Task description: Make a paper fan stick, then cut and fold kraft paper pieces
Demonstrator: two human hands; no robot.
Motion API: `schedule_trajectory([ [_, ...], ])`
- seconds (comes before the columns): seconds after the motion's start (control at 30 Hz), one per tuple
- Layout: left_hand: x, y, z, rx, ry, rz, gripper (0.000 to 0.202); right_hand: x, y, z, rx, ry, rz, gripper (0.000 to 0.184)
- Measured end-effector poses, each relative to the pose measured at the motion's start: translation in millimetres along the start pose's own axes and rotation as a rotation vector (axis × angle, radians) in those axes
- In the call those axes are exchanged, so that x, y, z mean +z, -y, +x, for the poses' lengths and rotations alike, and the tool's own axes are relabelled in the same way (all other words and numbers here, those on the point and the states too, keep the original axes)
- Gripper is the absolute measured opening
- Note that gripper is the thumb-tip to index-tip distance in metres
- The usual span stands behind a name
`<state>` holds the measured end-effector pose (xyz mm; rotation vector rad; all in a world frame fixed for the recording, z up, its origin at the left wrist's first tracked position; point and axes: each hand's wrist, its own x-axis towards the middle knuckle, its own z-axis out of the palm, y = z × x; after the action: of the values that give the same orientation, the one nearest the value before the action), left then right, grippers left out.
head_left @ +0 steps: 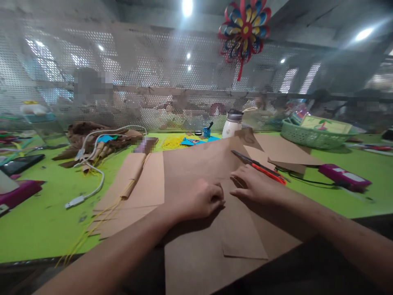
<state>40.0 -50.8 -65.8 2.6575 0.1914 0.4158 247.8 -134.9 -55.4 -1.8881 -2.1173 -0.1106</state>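
A large sheet of brown paper lies in front of me and hangs past the table's near edge. My left hand rests on it with its fingers curled in; whether they pinch anything is hidden. Just right of it, my right hand touches the paper, thumb and fingers apart and nothing between them. A smaller brown paper piece lies below the hands on the sheet. Scissors with orange-red handles lie right behind my right hand, their dark blades pointing away to the left.
Left are stacked paper sheets under a paper roll with yellow strings, and a white cable. A white bottle and blue jar stand behind. Right are a green basket and purple device.
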Motion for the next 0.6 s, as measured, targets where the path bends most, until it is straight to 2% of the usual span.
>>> schedule_trajectory([
  [0.1,-4.9,11.4,2.6,-0.144,-0.084,0.002,0.019,0.0,-1.7,12.9,0.051,0.176,0.076,0.029],
  [0.17,-6.3,19.8,4.5,-0.271,-0.152,0.003,0.023,0.0,-6.1,17.6,0.117,0.245,0.166,0.029],
  [0.23,-5.3,26.3,6.1,-0.349,-0.199,-0.026,0.031,0.3,-8.5,18.3,0.167,0.266,0.229,0.025],
  [0.3,-3.8,28.8,7.6,-0.35,-0.219,-0.097,0.036,0.1,-7.4,15.9,0.185,0.249,0.276,0.023],
  [0.37,-4.5,26.5,8.7,-0.323,-0.216,-0.241,0.037,-2.6,-2.7,13.5,0.191,0.221,0.384,0.023],
  [0.47,-11.8,16.2,8.1,-0.32,-0.193,-0.6,0.039,-14.3,8.6,18.0,0.135,0.16,0.583,0.016],
  [0.6,-24.8,1.4,1.8,-0.483,-0.213,-1.019,0.038,-31.5,24.3,44.3,0.035,0.073,0.684,0.013],
])
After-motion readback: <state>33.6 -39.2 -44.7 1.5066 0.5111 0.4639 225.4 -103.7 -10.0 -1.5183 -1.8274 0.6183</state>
